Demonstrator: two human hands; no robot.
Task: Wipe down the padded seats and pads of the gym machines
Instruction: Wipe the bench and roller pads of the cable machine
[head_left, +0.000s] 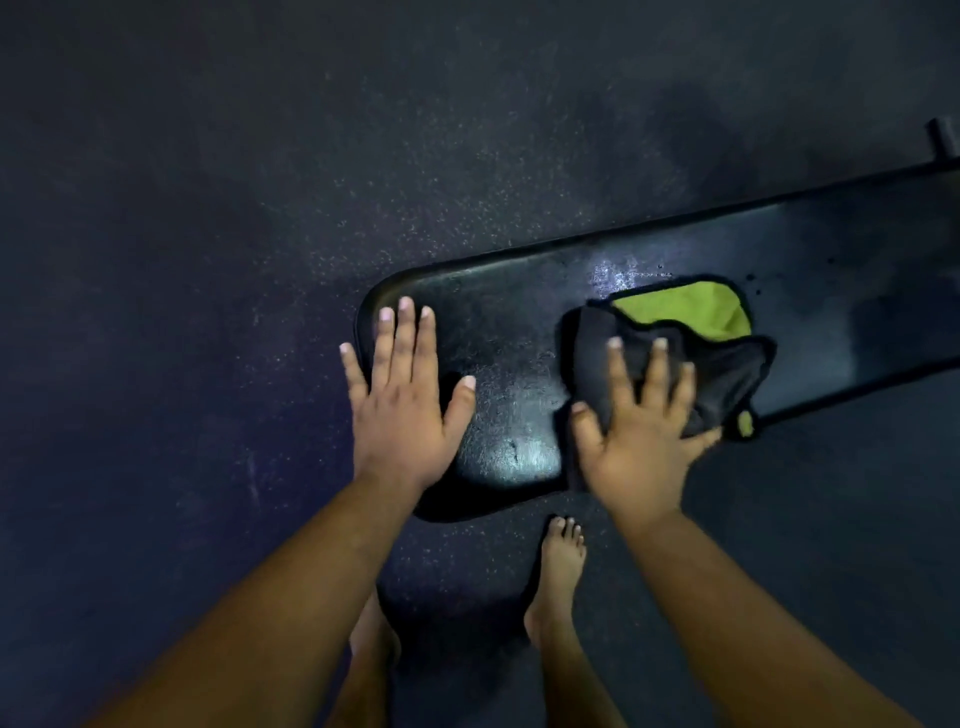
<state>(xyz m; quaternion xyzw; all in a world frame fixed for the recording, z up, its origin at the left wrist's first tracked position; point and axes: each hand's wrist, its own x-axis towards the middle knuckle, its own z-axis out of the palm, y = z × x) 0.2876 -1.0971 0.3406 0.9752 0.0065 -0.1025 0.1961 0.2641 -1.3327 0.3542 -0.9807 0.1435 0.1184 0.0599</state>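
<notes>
A dark speckled rubber floor (208, 260) lies under a black padded bench (519, 332). The left hand (405, 400) presses flat, fingers spread, on the bench's rounded end. Just beside it, the right hand (641, 441), fingers splayed, pins a black-and-green cloth (691, 332) to the pad. A bare foot (561, 561) stands below.

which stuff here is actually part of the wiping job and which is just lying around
Part of the job:
- padded bench, black, glossy with wet patches
- cloth, dark with a green side, lying on the pad
- right hand, spread flat on the cloth
- left hand, flat on the bare pad near its end

Just there:
- speckled floor
- metal frame part at the far right edge
</notes>
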